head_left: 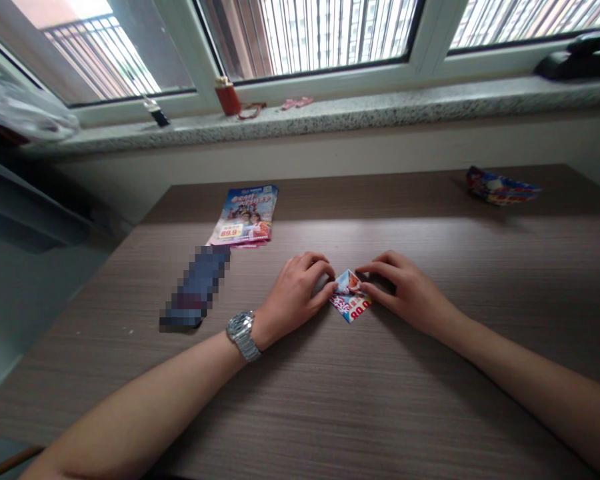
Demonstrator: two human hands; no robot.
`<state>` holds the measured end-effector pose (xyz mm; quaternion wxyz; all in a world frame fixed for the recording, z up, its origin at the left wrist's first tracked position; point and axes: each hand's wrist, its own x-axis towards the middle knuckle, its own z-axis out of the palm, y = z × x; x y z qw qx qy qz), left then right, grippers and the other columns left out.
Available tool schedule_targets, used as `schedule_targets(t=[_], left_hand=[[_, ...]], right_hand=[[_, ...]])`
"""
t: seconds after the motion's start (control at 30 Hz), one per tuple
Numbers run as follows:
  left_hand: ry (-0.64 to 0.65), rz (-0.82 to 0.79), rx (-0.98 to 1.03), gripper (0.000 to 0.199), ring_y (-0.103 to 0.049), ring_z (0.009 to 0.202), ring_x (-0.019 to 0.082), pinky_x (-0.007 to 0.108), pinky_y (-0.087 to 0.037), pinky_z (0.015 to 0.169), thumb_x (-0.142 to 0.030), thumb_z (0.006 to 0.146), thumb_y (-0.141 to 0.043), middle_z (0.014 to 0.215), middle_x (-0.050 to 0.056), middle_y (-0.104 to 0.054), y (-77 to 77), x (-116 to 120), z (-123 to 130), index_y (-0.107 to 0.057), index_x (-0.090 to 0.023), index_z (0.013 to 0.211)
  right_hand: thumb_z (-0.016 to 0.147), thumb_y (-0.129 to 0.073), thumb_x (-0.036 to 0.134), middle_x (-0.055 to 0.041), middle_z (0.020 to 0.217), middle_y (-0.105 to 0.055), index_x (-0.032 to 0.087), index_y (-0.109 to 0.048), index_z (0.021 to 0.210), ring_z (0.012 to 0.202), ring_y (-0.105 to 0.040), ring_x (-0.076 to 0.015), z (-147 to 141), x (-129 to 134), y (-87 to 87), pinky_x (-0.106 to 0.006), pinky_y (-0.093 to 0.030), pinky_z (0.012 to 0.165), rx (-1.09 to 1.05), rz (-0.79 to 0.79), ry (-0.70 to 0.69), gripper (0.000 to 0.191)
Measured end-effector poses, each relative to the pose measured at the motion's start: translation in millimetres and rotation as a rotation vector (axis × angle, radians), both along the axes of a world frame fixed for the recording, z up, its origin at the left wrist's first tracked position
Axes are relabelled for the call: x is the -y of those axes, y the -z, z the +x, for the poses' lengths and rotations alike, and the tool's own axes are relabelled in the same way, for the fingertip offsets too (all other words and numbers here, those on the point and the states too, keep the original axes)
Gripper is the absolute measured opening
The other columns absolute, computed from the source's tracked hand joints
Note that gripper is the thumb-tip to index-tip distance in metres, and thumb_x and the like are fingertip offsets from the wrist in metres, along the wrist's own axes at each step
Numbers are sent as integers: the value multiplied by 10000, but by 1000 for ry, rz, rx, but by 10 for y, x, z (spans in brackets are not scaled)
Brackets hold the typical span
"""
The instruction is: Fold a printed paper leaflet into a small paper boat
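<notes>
A small diamond of folded flyer paper (350, 308), printed in blue, red and yellow, lies on the table between my hands. Its left corner is pinched by the thumb and fingers of my left hand (303, 287), whose wrist carries a silver watch (244, 335). On the opposite side, my right hand (405, 287) has its thumb and index finger at the right corner, closed on the paper's edge. The upper part of the diamond shows folded flaps meeting near the middle. The fingers hide both side corners.
A stack of printed flyers (247, 215) lies at the table's back left, above a pixelated dark flat object (196, 288). A folded paper boat-like piece (500, 187) stands at the back right. Beyond the wooden table (300, 407), a granite sill (380, 110) bears a red container (227, 98).
</notes>
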<state>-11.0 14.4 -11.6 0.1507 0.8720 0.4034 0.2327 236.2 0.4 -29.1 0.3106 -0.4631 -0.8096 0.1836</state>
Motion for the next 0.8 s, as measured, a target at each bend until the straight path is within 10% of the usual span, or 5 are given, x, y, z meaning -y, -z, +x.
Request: schedule_targets(t=[0.8], left_hand=[[68, -4, 20, 268, -565, 1176, 236, 449, -439, 1036, -334, 950, -628, 1273, 70, -619, 66, -25, -13, -684, -273, 1205]], right_hand=[[940, -618, 326, -123, 1233, -604, 252, -679, 1254, 1170, -572, -289, 2, 10, 21, -520, -468, 1024, -11, -87, -57, 329]])
